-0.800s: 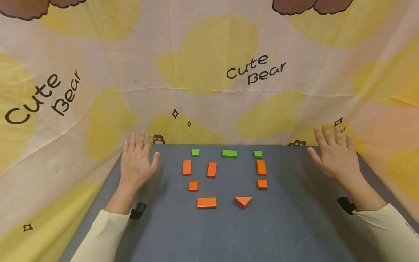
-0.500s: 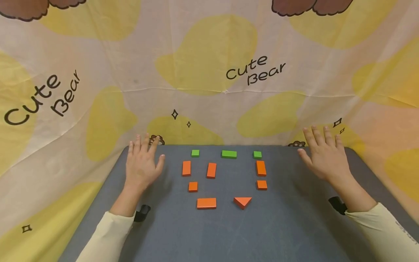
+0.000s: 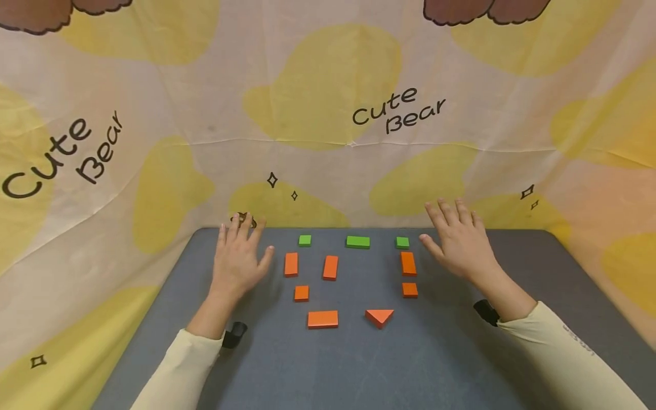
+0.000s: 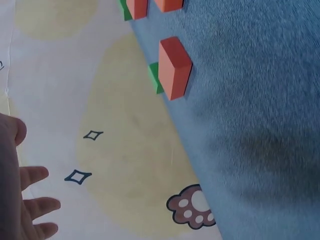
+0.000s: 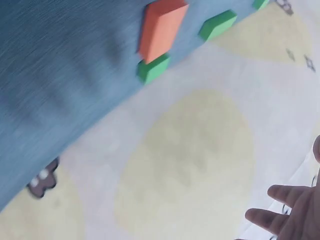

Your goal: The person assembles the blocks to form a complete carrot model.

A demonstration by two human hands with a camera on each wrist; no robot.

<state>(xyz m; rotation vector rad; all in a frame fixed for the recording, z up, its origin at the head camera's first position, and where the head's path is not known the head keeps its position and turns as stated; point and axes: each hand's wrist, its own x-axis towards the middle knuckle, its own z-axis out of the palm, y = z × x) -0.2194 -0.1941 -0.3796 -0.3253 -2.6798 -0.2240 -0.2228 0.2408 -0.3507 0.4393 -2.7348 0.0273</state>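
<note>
Here our right hand [image 3: 461, 242], fingers spread and holding nothing, hovers just right of the upright orange block [image 3: 408, 263], seemingly nearer than our equally spread left hand [image 3: 238, 259].

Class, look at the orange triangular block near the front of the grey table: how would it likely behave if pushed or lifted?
The orange triangular block lies flat on a broad face, so it would probably slide, not roll or tip. Its crisp edges suggest it is stiff. The grey table looks matte, so some drag seems likely.
</note>
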